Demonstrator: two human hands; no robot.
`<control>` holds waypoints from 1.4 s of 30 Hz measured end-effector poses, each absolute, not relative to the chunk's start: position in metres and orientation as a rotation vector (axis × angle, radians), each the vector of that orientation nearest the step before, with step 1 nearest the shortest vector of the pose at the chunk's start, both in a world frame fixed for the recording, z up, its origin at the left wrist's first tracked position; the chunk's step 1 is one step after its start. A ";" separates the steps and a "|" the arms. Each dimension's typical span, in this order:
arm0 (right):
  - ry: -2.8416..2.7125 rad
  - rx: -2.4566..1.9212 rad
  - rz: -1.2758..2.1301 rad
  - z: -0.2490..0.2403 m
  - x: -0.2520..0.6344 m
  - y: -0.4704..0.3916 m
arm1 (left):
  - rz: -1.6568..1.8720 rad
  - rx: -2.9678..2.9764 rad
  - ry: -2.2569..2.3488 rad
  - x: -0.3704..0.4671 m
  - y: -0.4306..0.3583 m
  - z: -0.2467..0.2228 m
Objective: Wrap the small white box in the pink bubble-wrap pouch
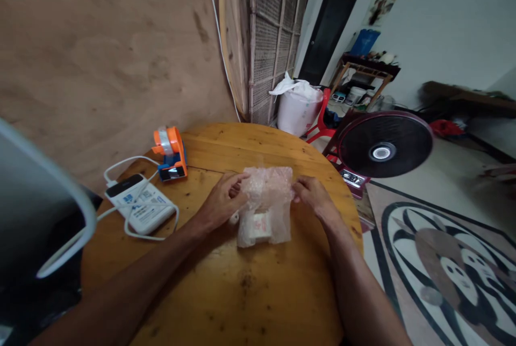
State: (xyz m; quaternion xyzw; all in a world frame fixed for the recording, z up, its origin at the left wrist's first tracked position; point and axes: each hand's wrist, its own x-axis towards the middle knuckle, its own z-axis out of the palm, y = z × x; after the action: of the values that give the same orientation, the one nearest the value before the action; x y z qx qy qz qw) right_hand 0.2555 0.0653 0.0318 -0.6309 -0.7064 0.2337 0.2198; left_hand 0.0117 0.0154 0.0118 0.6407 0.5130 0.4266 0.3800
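Observation:
A sheet or pouch of pinkish clear bubble wrap lies on the round wooden table in front of me. Through its lower part shows a small white box with red marks. My left hand grips the wrap's upper left edge, its fingers curled round it. On the opposite side, my right hand pinches the right edge with thumb and fingertips. A small white object sits under the left hand, partly hidden, and I cannot make out its kind.
The wooden table also bears a white power bank with a looped white cable, and an orange tape dispenser with blue parts. A dark round fan stands beyond the table's right edge. Behind are a white sack and red chair.

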 end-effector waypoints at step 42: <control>-1.724 -1.279 0.730 0.002 0.232 0.070 | 1.212 1.875 1.576 0.004 0.042 -0.013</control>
State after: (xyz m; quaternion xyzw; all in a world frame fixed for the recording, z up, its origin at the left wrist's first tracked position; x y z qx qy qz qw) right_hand 0.2317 0.0704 0.0021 -0.5111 -0.6887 0.2917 0.4235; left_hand 0.0040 0.0423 -0.0131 0.6717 0.5646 0.4344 0.2032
